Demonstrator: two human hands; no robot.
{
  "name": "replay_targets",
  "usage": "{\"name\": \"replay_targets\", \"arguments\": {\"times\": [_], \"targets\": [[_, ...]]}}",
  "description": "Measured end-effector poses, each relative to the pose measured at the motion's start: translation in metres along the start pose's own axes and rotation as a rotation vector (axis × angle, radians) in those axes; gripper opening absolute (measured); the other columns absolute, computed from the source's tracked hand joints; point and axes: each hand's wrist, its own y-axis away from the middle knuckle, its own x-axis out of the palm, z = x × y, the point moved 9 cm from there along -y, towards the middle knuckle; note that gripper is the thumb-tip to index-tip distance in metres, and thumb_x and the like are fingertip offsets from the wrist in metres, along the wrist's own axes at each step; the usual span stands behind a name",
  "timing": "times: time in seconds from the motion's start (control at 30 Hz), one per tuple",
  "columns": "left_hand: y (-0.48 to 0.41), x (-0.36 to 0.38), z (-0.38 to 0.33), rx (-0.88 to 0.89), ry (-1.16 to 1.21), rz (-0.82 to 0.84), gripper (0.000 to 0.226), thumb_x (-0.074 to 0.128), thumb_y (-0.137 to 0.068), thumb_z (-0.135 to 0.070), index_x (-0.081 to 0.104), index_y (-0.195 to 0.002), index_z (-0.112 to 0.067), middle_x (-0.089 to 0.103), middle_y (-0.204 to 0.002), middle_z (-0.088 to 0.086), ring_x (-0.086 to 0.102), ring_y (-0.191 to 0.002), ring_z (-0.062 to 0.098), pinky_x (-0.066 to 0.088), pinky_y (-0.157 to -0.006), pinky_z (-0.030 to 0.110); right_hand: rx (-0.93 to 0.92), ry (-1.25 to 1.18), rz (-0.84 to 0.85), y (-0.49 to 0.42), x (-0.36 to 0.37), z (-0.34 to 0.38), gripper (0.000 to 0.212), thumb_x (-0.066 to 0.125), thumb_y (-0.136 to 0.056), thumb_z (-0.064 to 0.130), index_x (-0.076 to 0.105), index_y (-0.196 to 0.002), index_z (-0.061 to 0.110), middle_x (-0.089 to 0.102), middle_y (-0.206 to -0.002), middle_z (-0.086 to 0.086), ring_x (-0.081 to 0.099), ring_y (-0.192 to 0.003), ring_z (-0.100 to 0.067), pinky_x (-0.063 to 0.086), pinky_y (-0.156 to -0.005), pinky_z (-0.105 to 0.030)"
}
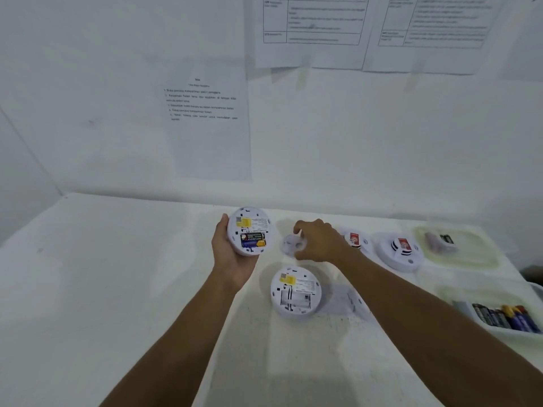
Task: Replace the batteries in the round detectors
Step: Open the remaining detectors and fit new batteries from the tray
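Observation:
My left hand (227,254) grips a round white detector (249,230), back side facing me, with batteries seated in its open compartment. My right hand (318,240) pinches a small white cover piece (291,244) just right of that detector; the piece is blurred. A second white detector (295,292) lies on the table, back up, its battery compartment empty. Two more detectors rest face up further right: one (357,240) partly hidden behind my right hand, the other (399,251) fully visible.
A white tray (499,333) of several batteries sits at the right edge. A translucent container (458,261) holding dark items stands at the back right. Another white cover (357,304) lies under my right forearm. Printed sheets hang on the wall (205,124).

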Motion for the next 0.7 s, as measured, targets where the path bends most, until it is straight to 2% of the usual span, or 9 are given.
{"name": "replay_targets", "arguments": {"times": [0.07, 0.13, 0.17, 0.23, 0.3, 0.43, 0.53, 0.6, 0.7], "targets": [[-0.002, 0.000, -0.001, 0.002, 0.005, 0.000, 0.054, 0.040, -0.097, -0.050, 0.060, -0.128, -0.011, 0.059, -0.131, 0.018, 0.048, -0.130, 0.037, 0.032, -0.115, 0.049, 0.109, -0.280, -0.077, 0.006, -0.014, -0.005, 0.049, 0.080, -0.066, 0.040, 0.062, -0.108, 0.023, 0.069, -0.096, 0.003, 0.066, -0.083, -0.018, 0.055, -0.080, -0.033], [-0.003, 0.003, -0.001, 0.006, 0.011, 0.008, 0.053, 0.039, -0.098, -0.050, 0.058, -0.129, -0.011, 0.059, -0.131, 0.017, 0.048, -0.130, 0.037, 0.033, -0.114, 0.049, 0.212, -0.884, -0.118, 0.018, -0.025, -0.010, 0.032, 0.079, -0.075, 0.030, 0.066, -0.102, 0.016, 0.072, -0.093, -0.002, 0.067, -0.083, -0.021, 0.053, -0.081, -0.035], [-0.003, 0.005, -0.001, 0.007, 0.013, 0.015, 0.053, 0.038, -0.098, -0.049, 0.058, -0.129, -0.012, 0.059, -0.132, 0.017, 0.048, -0.130, 0.037, 0.034, -0.114, 0.049, 0.240, -1.236, -0.083, 0.023, -0.024, -0.010, 0.028, 0.074, -0.081, 0.025, 0.067, -0.104, 0.011, 0.072, -0.096, -0.009, 0.066, -0.088, -0.026, 0.053, -0.085, -0.038], [-0.003, 0.010, 0.002, 0.003, 0.010, 0.025, 0.052, 0.038, -0.098, -0.049, 0.059, -0.129, -0.012, 0.059, -0.132, 0.017, 0.050, -0.128, 0.037, 0.035, -0.113, 0.049, 0.253, -1.826, 0.031, 0.037, -0.020, -0.002, 0.035, 0.062, -0.087, 0.018, 0.064, -0.119, 0.003, 0.066, -0.110, -0.019, 0.064, -0.101, -0.036, 0.050, -0.094, -0.047], [-0.002, 0.016, 0.005, -0.002, 0.001, 0.036, 0.051, 0.038, -0.098, -0.048, 0.061, -0.126, -0.013, 0.060, -0.130, 0.016, 0.051, -0.126, 0.036, 0.035, -0.113, 0.049, 0.225, -2.097, 0.112, 0.049, -0.021, 0.006, 0.045, 0.054, -0.087, 0.014, 0.057, -0.129, -0.002, 0.061, -0.123, -0.023, 0.061, -0.110, -0.040, 0.048, -0.099, -0.053], [-0.001, 0.027, 0.013, -0.015, -0.005, 0.051, 0.050, 0.037, -0.099, -0.048, 0.062, -0.124, -0.013, 0.060, -0.130, 0.018, 0.050, -0.128, 0.037, 0.035, -0.113, 0.049, 0.205, -2.143, 0.123, 0.066, -0.034, 0.010, 0.035, 0.052, -0.087, 0.018, 0.064, -0.118, 0.006, 0.065, -0.119, -0.022, 0.065, -0.103, -0.037, 0.047, -0.098, -0.050], [0.002, 0.036, 0.024, -0.035, 0.000, 0.071, 0.051, 0.037, -0.099, -0.048, 0.060, -0.127, -0.012, 0.060, -0.130, 0.018, 0.050, -0.127, 0.037, 0.038, -0.110, 0.049, 0.272, -1.862, 0.016, 0.075, -0.041, -0.002, 0.032, 0.072, -0.080, 0.026, 0.065, -0.109, 0.017, 0.069, -0.104, -0.010, 0.066, -0.088, -0.027, 0.056, -0.080, -0.040], [0.004, 0.041, 0.031, -0.044, -0.011, 0.077, 0.051, 0.037, -0.099, -0.048, 0.060, -0.128, -0.012, 0.061, -0.129, 0.017, 0.050, -0.127, 0.037, 0.038, -0.110, 0.049, 0.306, -1.629, -0.083, 0.080, -0.044, -0.010, 0.040, 0.079, -0.077, 0.024, 0.061, -0.113, 0.020, 0.066, -0.103, -0.005, 0.062, -0.082, -0.022, 0.055, -0.068, -0.034], [0.008, 0.051, 0.042, -0.053, -0.011, 0.094, 0.050, 0.037, -0.099, -0.047, 0.061, -0.126, -0.012, 0.062, -0.126, 0.017, 0.053, -0.121, 0.035, 0.041, -0.107, 0.048, 0.346, -1.435, -0.206, 0.086, -0.049, -0.014, 0.052, 0.083, -0.074, 0.018, 0.057, -0.119, 0.020, 0.063, -0.111, -0.006, 0.060, -0.087, -0.022, 0.054, -0.064, -0.031]]}}
